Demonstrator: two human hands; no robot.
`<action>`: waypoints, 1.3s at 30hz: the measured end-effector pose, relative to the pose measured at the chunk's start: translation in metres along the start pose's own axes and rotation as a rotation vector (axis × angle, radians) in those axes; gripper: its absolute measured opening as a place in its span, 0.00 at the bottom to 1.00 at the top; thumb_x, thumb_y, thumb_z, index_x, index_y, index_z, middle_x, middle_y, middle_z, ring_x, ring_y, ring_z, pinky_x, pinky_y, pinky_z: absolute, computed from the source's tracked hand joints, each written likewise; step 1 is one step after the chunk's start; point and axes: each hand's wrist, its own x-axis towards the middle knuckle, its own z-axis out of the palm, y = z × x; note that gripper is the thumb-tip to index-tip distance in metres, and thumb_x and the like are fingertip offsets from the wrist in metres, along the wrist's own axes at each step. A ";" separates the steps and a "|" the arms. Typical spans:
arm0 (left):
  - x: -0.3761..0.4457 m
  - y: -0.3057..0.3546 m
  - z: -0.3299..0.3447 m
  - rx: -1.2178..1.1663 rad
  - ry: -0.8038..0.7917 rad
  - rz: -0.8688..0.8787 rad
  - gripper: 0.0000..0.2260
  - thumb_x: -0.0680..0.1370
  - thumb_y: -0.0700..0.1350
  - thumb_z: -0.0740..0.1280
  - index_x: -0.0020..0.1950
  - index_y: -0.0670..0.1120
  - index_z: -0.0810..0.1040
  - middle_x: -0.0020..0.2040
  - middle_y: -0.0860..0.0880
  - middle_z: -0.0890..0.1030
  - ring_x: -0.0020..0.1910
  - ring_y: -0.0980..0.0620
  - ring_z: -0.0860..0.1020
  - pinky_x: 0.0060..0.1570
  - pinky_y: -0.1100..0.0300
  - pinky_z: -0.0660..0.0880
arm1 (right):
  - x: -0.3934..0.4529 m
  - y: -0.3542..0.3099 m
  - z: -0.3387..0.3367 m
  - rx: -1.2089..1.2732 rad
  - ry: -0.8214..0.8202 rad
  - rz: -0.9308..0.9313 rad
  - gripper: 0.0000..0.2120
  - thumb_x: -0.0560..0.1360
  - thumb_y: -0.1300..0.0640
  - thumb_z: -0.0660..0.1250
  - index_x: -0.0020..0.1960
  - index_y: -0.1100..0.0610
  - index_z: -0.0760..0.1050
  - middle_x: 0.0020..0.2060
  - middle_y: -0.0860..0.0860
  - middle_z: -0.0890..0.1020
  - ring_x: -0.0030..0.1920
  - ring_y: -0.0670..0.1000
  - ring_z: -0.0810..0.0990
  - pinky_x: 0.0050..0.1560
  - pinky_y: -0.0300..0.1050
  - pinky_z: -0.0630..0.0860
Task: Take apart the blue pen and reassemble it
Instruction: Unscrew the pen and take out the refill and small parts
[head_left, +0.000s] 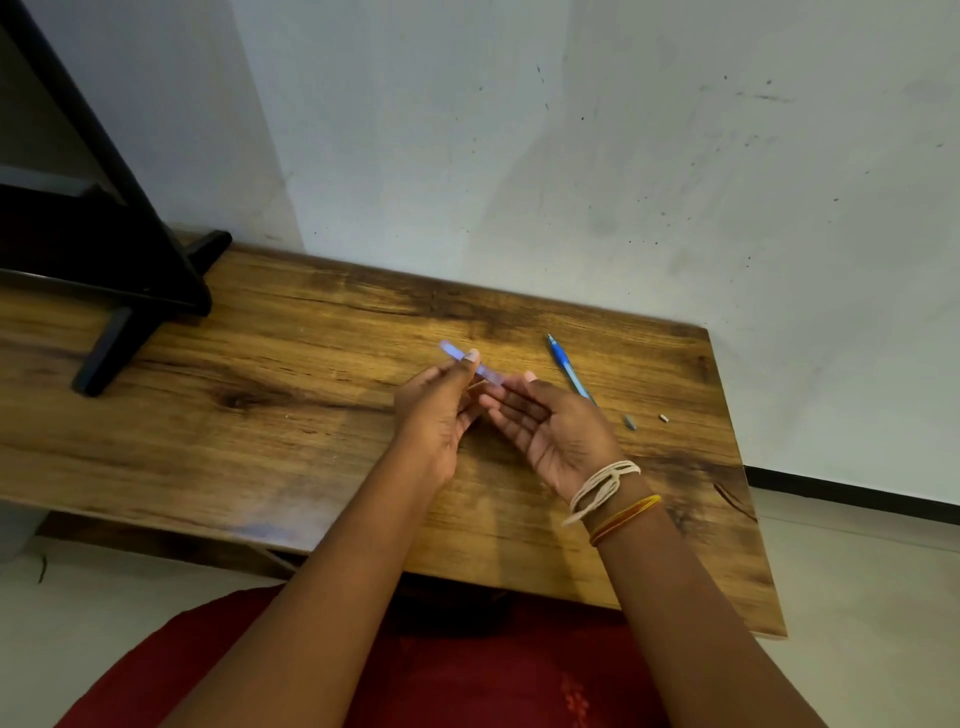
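My left hand pinches a pale translucent blue pen barrel between thumb and fingertips, its far end pointing up and left, above the wooden table. My right hand is palm up just to the right, its fingertips at the barrel's near end; whether they grip it is hidden. To the right, a blue pen part with its refill lies on the table. A small grey piece and a tiny pale piece lie beyond it.
A black stand with a foot occupies the table's back left. A white wall rises directly behind the table. The table's right edge is close to the small parts. My red-clothed lap is below the near edge.
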 end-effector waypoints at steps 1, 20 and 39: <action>-0.001 -0.001 0.002 0.098 0.014 0.069 0.03 0.75 0.42 0.70 0.43 0.43 0.80 0.41 0.44 0.82 0.38 0.52 0.79 0.41 0.59 0.78 | -0.002 0.000 0.000 0.065 -0.041 0.059 0.14 0.80 0.61 0.60 0.43 0.66 0.80 0.41 0.62 0.85 0.41 0.55 0.86 0.48 0.46 0.82; -0.005 0.005 0.009 0.352 0.085 0.332 0.03 0.75 0.43 0.70 0.44 0.45 0.83 0.43 0.41 0.84 0.41 0.48 0.80 0.48 0.48 0.79 | 0.001 -0.003 -0.012 0.123 -0.062 0.096 0.10 0.75 0.73 0.61 0.55 0.70 0.76 0.42 0.61 0.85 0.41 0.54 0.86 0.43 0.41 0.83; 0.014 0.001 -0.016 0.893 0.151 0.223 0.12 0.71 0.48 0.74 0.35 0.40 0.82 0.30 0.49 0.83 0.22 0.56 0.75 0.22 0.67 0.71 | 0.000 -0.021 -0.029 -0.211 0.254 -0.163 0.06 0.73 0.71 0.67 0.49 0.67 0.79 0.41 0.59 0.83 0.41 0.53 0.83 0.42 0.41 0.81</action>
